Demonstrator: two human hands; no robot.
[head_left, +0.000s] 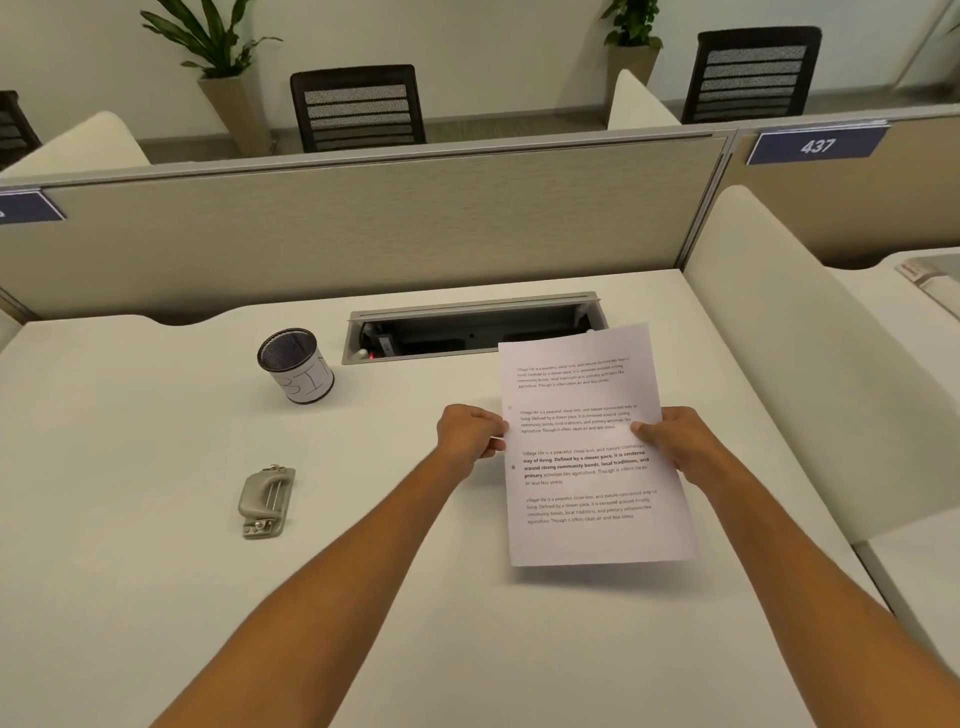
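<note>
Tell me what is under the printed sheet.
The sheet, held by left hand and right hand, overlaps the desk and the right end of the cable tray; anything directly beneath is hidden.

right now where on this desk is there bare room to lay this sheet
Widest bare desk: near left, in front of the hole punch. Another patch lies between the punch and the left hand. Near edge below the sheet, which the right hand also holds, is bare. Crowded at back: mesh cup, open cable hatch.
</note>
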